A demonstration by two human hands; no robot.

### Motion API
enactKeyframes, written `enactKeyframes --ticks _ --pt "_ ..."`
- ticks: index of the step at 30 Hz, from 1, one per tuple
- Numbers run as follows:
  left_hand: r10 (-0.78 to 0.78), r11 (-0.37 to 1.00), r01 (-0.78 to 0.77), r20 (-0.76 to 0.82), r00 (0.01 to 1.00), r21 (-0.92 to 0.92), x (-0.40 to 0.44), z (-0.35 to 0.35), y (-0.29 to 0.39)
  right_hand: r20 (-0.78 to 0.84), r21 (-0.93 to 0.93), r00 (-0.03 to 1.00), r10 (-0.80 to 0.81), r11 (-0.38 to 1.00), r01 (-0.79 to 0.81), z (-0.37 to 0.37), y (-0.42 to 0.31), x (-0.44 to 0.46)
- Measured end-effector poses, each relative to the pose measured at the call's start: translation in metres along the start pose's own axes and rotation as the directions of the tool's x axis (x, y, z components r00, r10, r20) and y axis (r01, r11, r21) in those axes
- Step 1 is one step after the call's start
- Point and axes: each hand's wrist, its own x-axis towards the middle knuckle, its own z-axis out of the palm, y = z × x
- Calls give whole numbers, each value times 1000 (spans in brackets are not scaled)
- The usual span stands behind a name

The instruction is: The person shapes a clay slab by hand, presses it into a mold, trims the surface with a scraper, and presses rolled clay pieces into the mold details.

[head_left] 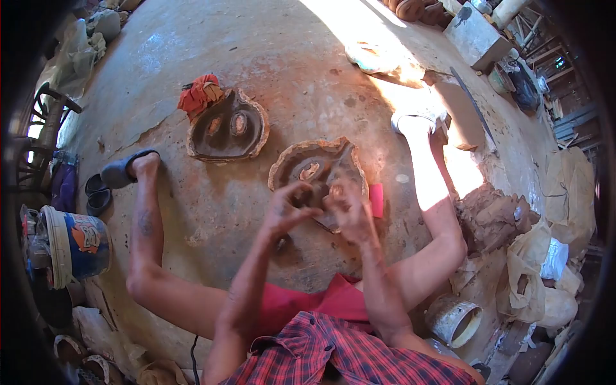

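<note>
A rough-rimmed, leaf-shaped mould (280, 168) with a dark, wet-looking hollow lies on the floor in front of me. Inside it, a reddish oval lump (310, 171) shows. My left hand (292, 206) hovers over the mould's near left side, fingers curved and thumb apart, with nothing visible between them. Close beside it, my right hand (346, 206) is above the near right part, its fingers bent and smeared by motion. Whether it holds anything is hidden. A flat pink piece (376, 200) sits at the mould's right edge.
A similar mould (218, 154) lies farther left, a crumpled red-orange cloth (200, 96) against its rim. At left stand a paint bucket (80, 242) and dark clogs (98, 196). To the right are a brown clay heap (494, 218), a white pot (454, 321) and plastic bags (526, 276).
</note>
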Motion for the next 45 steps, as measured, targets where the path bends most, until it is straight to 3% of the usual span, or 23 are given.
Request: enactKeyframes --ticks 3,5,6,7,9,10,12,14,15,17,19,21,23,24,25,27,28,33,36,39,41,43,45 --pt "63 986 -60 12 998 -155 -17 28 14 45 -102 999 -19 994 23 8 22 6" --pt "-97 988 95 -12 995 -121 -26 19 21 -114 -115 993 -18 993 5 4 40 6" --pt "-213 924 192 -28 977 -330 -28 13 1 -177 -125 984 10 992 -32 -4 40 8" --pt "-184 936 156 -61 981 -316 -33 8 -7 -239 -132 970 39 989 -73 -14 40 9" --pt "-322 529 155 -28 946 -835 -40 2 -16 -304 -298 953 -7 951 -89 -30 43 12" --pt "-299 540 128 -48 953 -832 -40 1 -19 -296 -286 955 -15 955 -74 -35 55 14" --pt "-455 617 218 -116 883 -756 -42 2 -23 -282 -273 959 -36 961 -44 -42 71 15" --pt "-412 637 157 -160 897 -755 -46 6 -37 -129 -393 981 142 901 -182 -45 73 13" --pt "-380 648 114 -190 905 -753 -44 6 -40 -124 -392 985 123 906 -162 -42 73 11" --pt "-368 651 83 -218 904 -754 -47 10 -27 -137 -770 989 -46 634 -77 -33 66 2" --pt "-256 736 -19 -304 918 -677 -49 18 -17 -225 -741 974 5 649 -174 -17 32 4" --pt "-204 827 47 -221 954 -560 -46 23 -16 -262 -420 955 -136 907 14 -3 18 9" --pt "167 930 -195 -115 979 -311 -43 47 11 -44 -194 983 -177 967 165 14 1 12" --pt "179 873 -154 10 984 -462 -47 59 33 62 -87 980 -189 977 194 26 -8 16" --pt "187 872 -163 8 982 -461 -42 60 32 155 -9 968 -197 980 201 37 -14 17" --pt "198 614 -224 -127 972 -757 -35 56 30 261 100 943 -205 978 185 59 -20 15" --pt "202 768 -236 -124 971 -595 -34 41 61 279 138 937 -208 975 175 65 -19 13" --pt "334 773 -432 -282 900 -464 -29 27 73 193 197 958 -212 965 174 76 -11 12" --pt "533 792 -532 -85 842 -300 -37 31 76 134 211 965 -226 958 195 71 -11 10" --pt "443 855 -469 -159 882 -219 -24 19 85 117 189 964 -239 958 215 68 -11 -2" --pt "373 807 -462 -290 882 -367 -18 19 106 103 161 960 -261 957 243 59 -13 -11" --pt "573 725 -533 -48 818 -435 -25 36 87 74 131 953 -294 950 283 50 -13 -9" --pt "507 821 -482 4 862 -306 -39 50 91 32 123 948 -318 942 312 40 -11 -9"
